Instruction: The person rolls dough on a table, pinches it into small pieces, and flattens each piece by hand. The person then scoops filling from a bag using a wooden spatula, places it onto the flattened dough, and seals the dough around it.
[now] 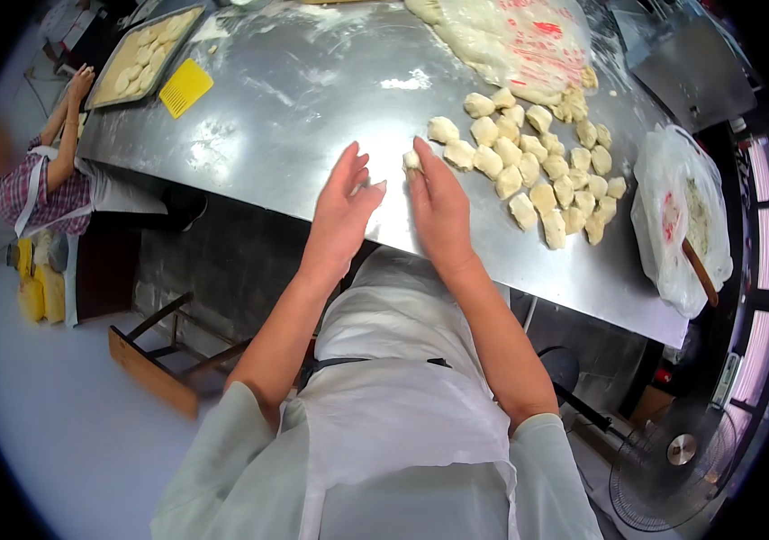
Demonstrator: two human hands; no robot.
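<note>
Over the front edge of the steel table (285,117), my left hand (341,207) has its fingers apart and holds nothing. My right hand (439,202) is a little to its right, with a small pale piece of dough (411,160) between thumb and fingers. The two hands do not touch. Several dough pieces (529,162) lie in a loose group to the right of my right hand. Behind them a large mass of dough (465,40) rests partly under a clear plastic sheet with red print (538,40).
A tray of flattened dough pieces (146,56) and a yellow scraper (185,88) lie at the left. Another person (51,180) stands beside the tray. A white plastic bag (680,216) with a wooden handle is at the right edge. A stool (152,371) and fan (673,459) stand below.
</note>
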